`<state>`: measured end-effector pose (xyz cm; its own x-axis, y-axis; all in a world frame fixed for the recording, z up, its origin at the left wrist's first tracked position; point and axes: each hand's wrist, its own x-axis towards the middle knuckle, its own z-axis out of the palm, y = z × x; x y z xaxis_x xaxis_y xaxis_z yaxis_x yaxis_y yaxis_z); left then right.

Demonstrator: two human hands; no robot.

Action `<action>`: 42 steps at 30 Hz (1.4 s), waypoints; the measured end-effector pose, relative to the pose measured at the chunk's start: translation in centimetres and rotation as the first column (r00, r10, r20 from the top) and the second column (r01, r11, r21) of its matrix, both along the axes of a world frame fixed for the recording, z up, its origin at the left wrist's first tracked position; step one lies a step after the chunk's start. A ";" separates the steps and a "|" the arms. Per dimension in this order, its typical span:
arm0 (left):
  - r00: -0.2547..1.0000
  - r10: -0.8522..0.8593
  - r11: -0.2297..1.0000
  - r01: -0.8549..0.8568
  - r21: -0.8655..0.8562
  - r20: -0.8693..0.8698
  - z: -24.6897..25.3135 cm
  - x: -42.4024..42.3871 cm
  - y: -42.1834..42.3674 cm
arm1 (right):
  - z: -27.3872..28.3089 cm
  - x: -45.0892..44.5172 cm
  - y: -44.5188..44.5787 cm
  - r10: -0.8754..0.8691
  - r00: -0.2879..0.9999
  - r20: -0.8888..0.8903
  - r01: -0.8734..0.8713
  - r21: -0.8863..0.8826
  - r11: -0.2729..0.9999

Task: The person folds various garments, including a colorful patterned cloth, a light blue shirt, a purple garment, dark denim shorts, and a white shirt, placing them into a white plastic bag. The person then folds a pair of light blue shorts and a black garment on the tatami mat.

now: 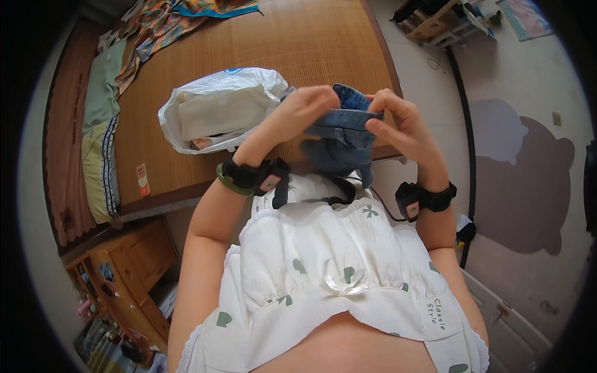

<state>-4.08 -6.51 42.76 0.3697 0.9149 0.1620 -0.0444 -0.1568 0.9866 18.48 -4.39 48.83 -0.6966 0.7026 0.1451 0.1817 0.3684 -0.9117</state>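
Observation:
A blue denim garment [343,126] hangs between my two hands, its waistband uppermost and its lower part blurred. My right hand [401,121] pinches one end of the band between thumb and fingers. Curled at the band's other end, my left hand [312,105] grips the denim, with its fingertips partly hidden by the cloth. Just left of my left hand, a white plastic bag [170,109] lies with its mouth open on the bamboo-matted bed [298,42]. Folded cream cloth [219,112] shows inside the bag.
A phone in an orange case [142,179] lies near the bed's front edge. Pillows [102,88] and patterned cloth [158,32] are along the left and far side. A wooden cabinet [135,261] stands at lower left. A brown mat [522,196] covers floor at right.

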 end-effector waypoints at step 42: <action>0.798 0.588 0.809 -0.582 0.082 -0.129 -6.1 -4.0 6.3 | -1.6 12.8 1.9 -0.751 0.658 0.061 0.739 -0.245 0.628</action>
<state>-8.10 -0.16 36.70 -0.2128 0.9589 0.1878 0.2066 -0.1437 0.9678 31.29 -2.45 47.23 0.0818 0.9939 -0.0736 0.2590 -0.0926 -0.9614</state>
